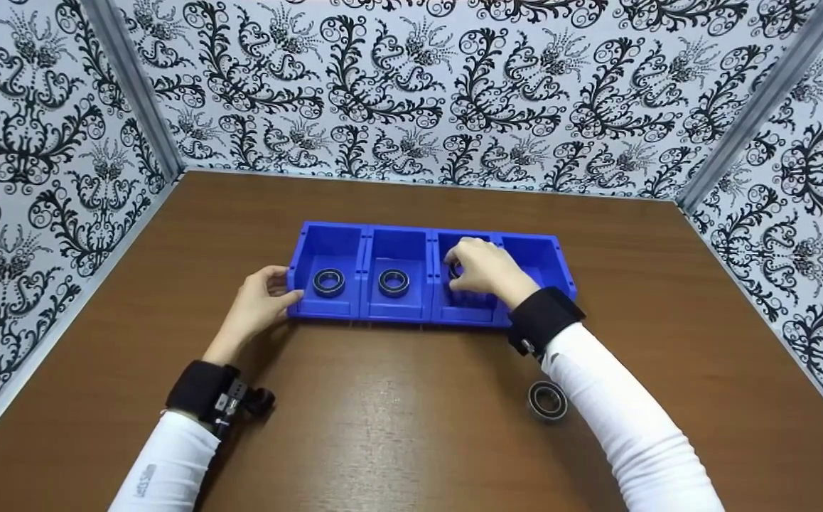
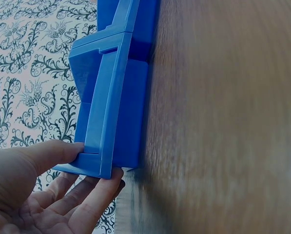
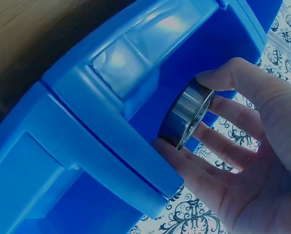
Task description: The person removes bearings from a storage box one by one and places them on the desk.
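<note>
A row of joined blue bins [image 1: 396,313] stands on the table. My left hand [image 1: 261,304] grips the row's left end wall, the thumb over the rim and the fingers outside, as the left wrist view also shows. Inside the third bin from the left, my right hand [image 1: 484,267] holds a ball bearing [image 3: 188,113] between thumb and fingers; the right wrist view shows its shiny steel outer ring tilted. One bearing [image 1: 328,282] lies flat in the first bin and another bearing [image 1: 394,283] in the second. The hand and wrist partly cover the third and fourth bins.
A further bearing [image 1: 547,401] lies on the brown table [image 1: 354,427], beside the right forearm. Patterned walls [image 1: 411,92] with grey corner posts enclose the table at the back and sides. Each wrist wears a black strap [image 1: 545,320] with a small camera.
</note>
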The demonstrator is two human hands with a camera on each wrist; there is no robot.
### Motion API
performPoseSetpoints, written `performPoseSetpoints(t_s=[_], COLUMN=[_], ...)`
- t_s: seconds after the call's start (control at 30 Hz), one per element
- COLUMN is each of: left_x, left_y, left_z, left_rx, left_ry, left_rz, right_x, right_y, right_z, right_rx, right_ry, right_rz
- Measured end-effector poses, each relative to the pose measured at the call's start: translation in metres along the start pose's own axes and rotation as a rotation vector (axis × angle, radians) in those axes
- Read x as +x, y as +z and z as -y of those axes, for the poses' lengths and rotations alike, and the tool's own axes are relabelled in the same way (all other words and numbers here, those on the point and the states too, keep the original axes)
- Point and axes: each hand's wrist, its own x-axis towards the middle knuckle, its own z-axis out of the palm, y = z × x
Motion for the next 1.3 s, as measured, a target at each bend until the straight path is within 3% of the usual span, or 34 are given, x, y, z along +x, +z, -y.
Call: performPoseSetpoints(t_s=[1.3], left_x=[0.000], left_y=[0.000], left_z=[-0.001], left_rx=[0.021], left_ry=[-0.010], left_rz=[-0.003], right_x=[-0.002], right_y=[-0.023], right_z=[-0.002], right_rx=[0.037], right_ry=[-0.043], right_rz=[0.002])
